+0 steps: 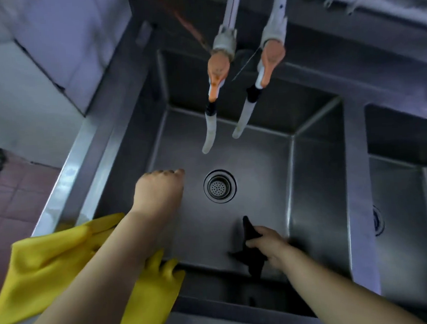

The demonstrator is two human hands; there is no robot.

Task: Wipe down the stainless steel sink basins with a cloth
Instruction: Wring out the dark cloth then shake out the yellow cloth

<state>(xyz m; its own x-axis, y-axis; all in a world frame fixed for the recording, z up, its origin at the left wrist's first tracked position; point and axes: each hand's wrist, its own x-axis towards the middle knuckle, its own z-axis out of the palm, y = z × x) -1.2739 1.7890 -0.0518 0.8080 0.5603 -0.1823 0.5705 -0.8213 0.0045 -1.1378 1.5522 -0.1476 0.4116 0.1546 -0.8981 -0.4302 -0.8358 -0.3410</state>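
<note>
Floor tiles [20,190] of a reddish colour lay at far left, below a pale wall. Yellow rubber gloves [50,269] were draped over the near-left rim of the stainless steel sink [85,155], one glove's fingers hanging over the near edge. The left hand [158,188] reached into the left basin [258,163], its fingers curled under at the knuckles and holding nothing visible, near the basin floor just left of the drain strainer [220,186]; whether it touched the steel could not be told. Two taps [216,70] with orange lever handles hung over the far part of this basin, each ending in a pale flexible spout. The right hand [266,244] gripped a dark cloth [252,260] at the near wall of the left basin, fingers closed round it, the cloth's corners sticking out above and below the hand. A steel divider separated this basin from the right basin [399,199], partly in view at right.
</note>
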